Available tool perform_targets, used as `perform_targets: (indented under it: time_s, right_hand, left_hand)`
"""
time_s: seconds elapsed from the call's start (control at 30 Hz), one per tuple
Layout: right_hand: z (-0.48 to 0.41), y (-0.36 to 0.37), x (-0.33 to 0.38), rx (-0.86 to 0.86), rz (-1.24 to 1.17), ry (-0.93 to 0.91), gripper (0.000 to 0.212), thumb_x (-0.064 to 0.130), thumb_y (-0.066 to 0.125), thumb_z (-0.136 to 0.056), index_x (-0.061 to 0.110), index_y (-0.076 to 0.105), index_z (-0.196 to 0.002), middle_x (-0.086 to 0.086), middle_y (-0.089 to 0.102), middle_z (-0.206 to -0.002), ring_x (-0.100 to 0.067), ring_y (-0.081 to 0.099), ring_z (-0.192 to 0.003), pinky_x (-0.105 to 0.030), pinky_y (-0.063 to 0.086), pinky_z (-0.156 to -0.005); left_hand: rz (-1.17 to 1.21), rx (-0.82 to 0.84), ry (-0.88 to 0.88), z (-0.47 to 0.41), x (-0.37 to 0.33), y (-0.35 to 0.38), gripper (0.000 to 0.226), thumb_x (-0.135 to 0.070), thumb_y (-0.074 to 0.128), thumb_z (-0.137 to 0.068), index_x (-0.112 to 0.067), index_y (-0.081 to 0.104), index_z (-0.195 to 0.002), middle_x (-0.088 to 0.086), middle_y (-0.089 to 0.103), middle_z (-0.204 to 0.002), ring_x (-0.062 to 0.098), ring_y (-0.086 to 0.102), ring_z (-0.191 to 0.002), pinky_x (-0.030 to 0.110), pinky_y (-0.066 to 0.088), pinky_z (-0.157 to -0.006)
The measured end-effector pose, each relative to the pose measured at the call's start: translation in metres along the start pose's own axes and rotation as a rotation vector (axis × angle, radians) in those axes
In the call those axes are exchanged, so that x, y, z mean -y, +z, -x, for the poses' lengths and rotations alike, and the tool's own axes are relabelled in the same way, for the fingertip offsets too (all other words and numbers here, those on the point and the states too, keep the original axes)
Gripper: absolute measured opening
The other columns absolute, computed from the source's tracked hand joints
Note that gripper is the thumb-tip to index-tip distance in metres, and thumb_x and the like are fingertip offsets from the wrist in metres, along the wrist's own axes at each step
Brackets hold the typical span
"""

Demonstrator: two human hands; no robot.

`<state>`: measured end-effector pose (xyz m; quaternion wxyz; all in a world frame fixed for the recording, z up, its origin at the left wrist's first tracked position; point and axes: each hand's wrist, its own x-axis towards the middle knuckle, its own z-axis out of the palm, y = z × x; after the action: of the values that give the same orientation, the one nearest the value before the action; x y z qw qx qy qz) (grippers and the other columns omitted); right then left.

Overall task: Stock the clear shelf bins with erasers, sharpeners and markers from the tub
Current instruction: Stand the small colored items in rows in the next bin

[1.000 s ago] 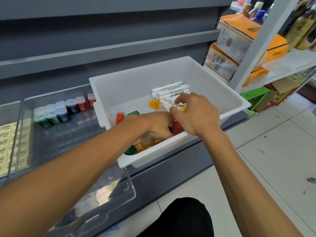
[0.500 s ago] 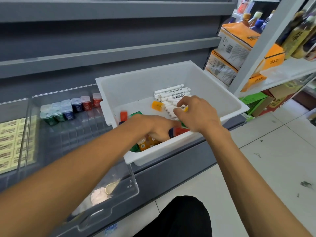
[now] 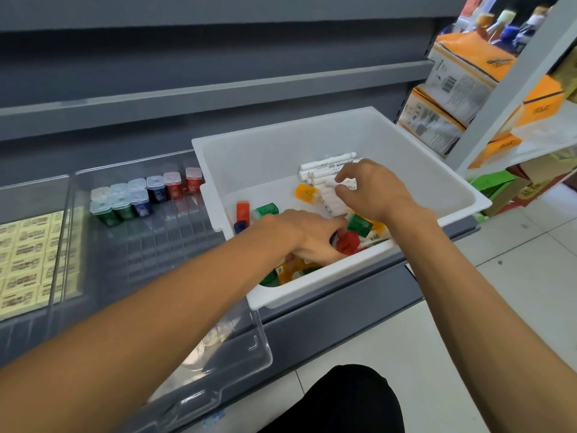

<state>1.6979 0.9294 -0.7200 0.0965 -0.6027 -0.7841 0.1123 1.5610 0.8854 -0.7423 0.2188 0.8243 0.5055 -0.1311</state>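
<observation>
A white tub [image 3: 265, 157] sits on the grey shelf and holds white markers [image 3: 324, 160] at the back and loose sharpeners: orange [image 3: 307, 192], orange-red [image 3: 242, 210], green [image 3: 359, 225]. My left hand [image 3: 306, 235] reaches into the tub's near side, its fingers curled round a red sharpener [image 3: 348, 242]. My right hand [image 3: 371, 192] hovers over the marker pile, pinching a white marker between thumb and forefinger. Left of the tub, a clear bin [image 3: 125, 251] has sharpeners [image 3: 140, 195] lined up at its back. The far-left bin holds yellow erasers [image 3: 25, 257].
Another clear bin [image 3: 249, 348] juts out under the tub's near corner. A grey shelf edge [image 3: 218, 92] runs overhead. Orange and white boxes [image 3: 452, 89] stand on a white rack at the right. Pale floor tiles [image 3: 499, 307] and my dark knee [image 3: 343, 398] are below.
My right hand has shifted back from the sharpeners onto the markers, thumb and forefinger closing on one. My left hand stays at the red sharpener. The view has drifted left.
</observation>
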Motion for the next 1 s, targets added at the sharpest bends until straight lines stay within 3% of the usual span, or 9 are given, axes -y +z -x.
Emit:
perform_targets:
  time_s: [0.1,0.17,0.43,0.63,0.73,0.83,1.0]
  right_hand:
    - [-0.001,0.003,-0.001,0.048,0.016,-0.011,0.027,0.032,0.055,-0.093,0.024,0.063,-0.117,-0.003,0.056,-0.133,-0.024,0.052,-0.120,-0.040,0.045,-0.099]
    - [0.000,0.004,-0.001,0.048,-0.001,-0.008,0.025,0.032,0.056,-0.091,0.025,0.065,-0.114,-0.003,0.058,-0.131,-0.024,0.053,-0.118,-0.039,0.045,-0.099]
    - [-0.002,0.003,-0.003,0.025,-0.094,0.000,0.022,0.028,0.055,-0.093,0.022,0.066,-0.111,-0.002,0.064,-0.121,-0.022,0.057,-0.109,-0.033,0.045,-0.091]
    - [-0.002,0.004,-0.005,0.053,-0.127,0.005,0.021,0.027,0.054,-0.094,0.022,0.066,-0.111,-0.002,0.065,-0.119,-0.022,0.058,-0.107,-0.032,0.045,-0.091]
    - [-0.002,0.004,-0.006,0.049,-0.141,0.001,0.020,0.027,0.054,-0.094,0.022,0.066,-0.109,-0.001,0.065,-0.119,-0.022,0.058,-0.107,-0.033,0.045,-0.092]
    - [-0.003,0.006,-0.006,0.039,-0.155,-0.006,0.021,0.025,0.053,-0.093,0.021,0.067,-0.109,0.001,0.064,-0.121,-0.022,0.057,-0.109,-0.030,0.043,-0.090]
    - [-0.004,0.004,-0.005,0.038,-0.171,-0.021,0.022,0.024,0.052,-0.095,0.019,0.067,-0.111,-0.001,0.063,-0.122,-0.021,0.057,-0.110,-0.030,0.043,-0.091]
  left_hand:
    - [-0.144,-0.135,0.009,-0.006,-0.006,0.003,0.058,-0.063,0.040,-0.094,-0.035,0.036,-0.145,0.005,0.056,-0.125,0.020,0.052,-0.098,0.033,0.044,-0.075]
    - [-0.188,-0.180,0.024,-0.010,-0.011,0.005,0.056,-0.060,0.040,-0.096,-0.035,0.037,-0.146,0.008,0.051,-0.130,0.022,0.050,-0.102,0.033,0.040,-0.077]
    - [0.072,-0.059,0.194,-0.015,-0.010,0.004,0.035,-0.026,0.060,-0.093,-0.032,0.056,-0.127,0.006,0.048,-0.123,0.023,0.051,-0.102,0.035,0.048,-0.087]
    - [-0.061,0.003,0.188,-0.013,-0.010,-0.004,0.031,-0.030,0.062,-0.092,-0.027,0.060,-0.122,0.005,0.053,-0.114,0.024,0.054,-0.099,0.043,0.052,-0.089]
    - [-0.159,-0.021,0.154,-0.011,-0.012,-0.009,0.028,-0.036,0.060,-0.091,-0.026,0.060,-0.117,0.004,0.049,-0.112,0.023,0.054,-0.093,0.037,0.051,-0.076]
    - [-0.268,-0.014,0.034,-0.004,-0.006,-0.011,0.024,-0.035,0.065,-0.087,-0.024,0.048,-0.101,0.004,0.038,-0.111,0.015,0.042,-0.073,0.030,0.038,-0.058]
    - [-0.204,0.019,-0.028,0.004,-0.007,-0.006,0.024,-0.031,0.064,-0.090,-0.030,0.044,-0.102,0.000,0.034,-0.110,0.018,0.044,-0.082,0.029,0.037,-0.060]
